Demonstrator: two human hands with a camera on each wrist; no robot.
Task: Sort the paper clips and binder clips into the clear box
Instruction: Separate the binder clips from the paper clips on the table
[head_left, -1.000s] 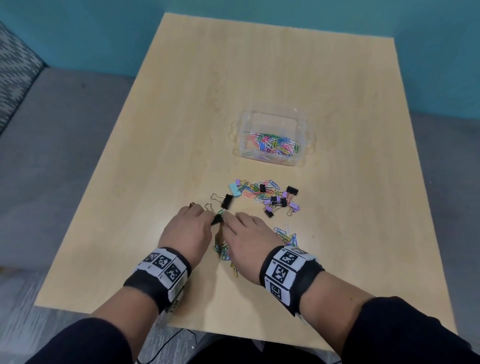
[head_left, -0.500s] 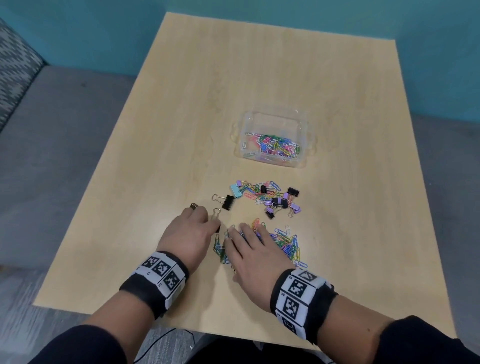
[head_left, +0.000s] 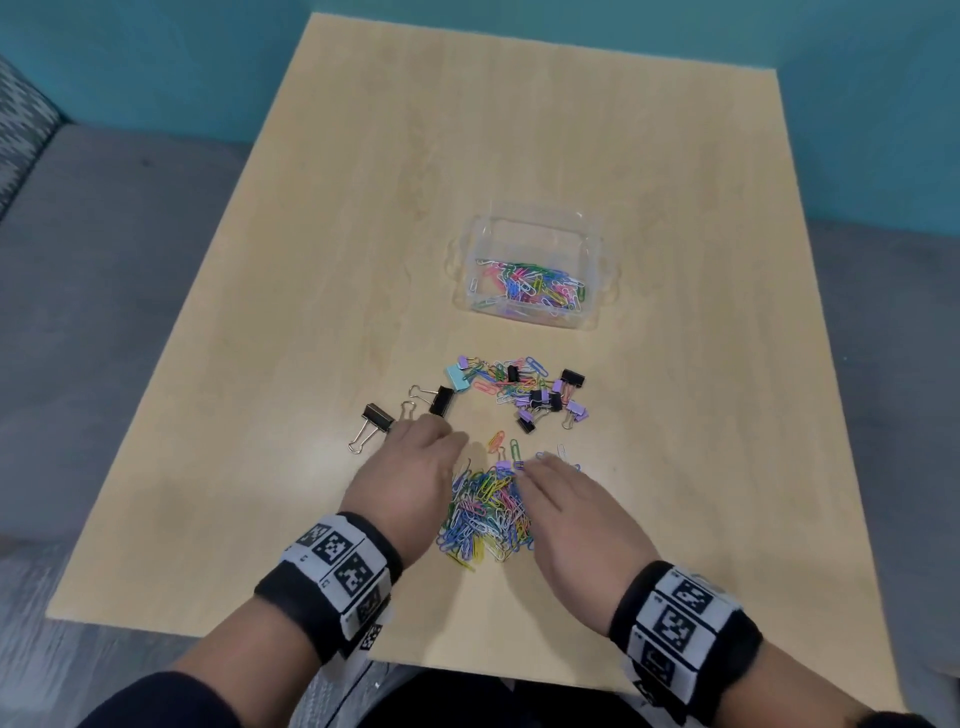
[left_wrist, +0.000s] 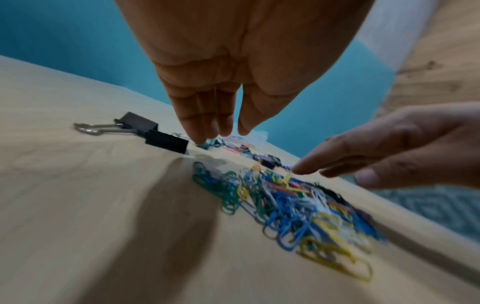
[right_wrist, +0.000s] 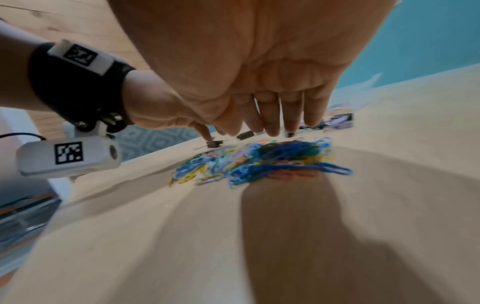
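A heap of coloured paper clips (head_left: 485, 514) (left_wrist: 285, 207) (right_wrist: 259, 162) lies on the table between my two hands. My left hand (head_left: 415, 467) (left_wrist: 221, 131) hovers at the heap's left side with straight fingers and holds nothing. My right hand (head_left: 561, 493) (right_wrist: 267, 129) is flat at the heap's right side, fingers straight, empty. Farther off lies a mixed scatter of binder clips and paper clips (head_left: 524, 389). Two black binder clips (head_left: 379, 418) (left_wrist: 145, 127) lie by my left fingertips. The clear box (head_left: 535, 270) beyond holds paper clips.
The wooden table (head_left: 311, 260) has a near edge just behind my wrists. Teal wall runs along the far side, with grey upholstery to the left and right. A few single paper clips (head_left: 511, 449) lie between the heap and the scatter.
Both hands have pulled back toward me and moved apart, baring the paper clip heap. The black binder clip held between them a second ago now lies on the table at the left.
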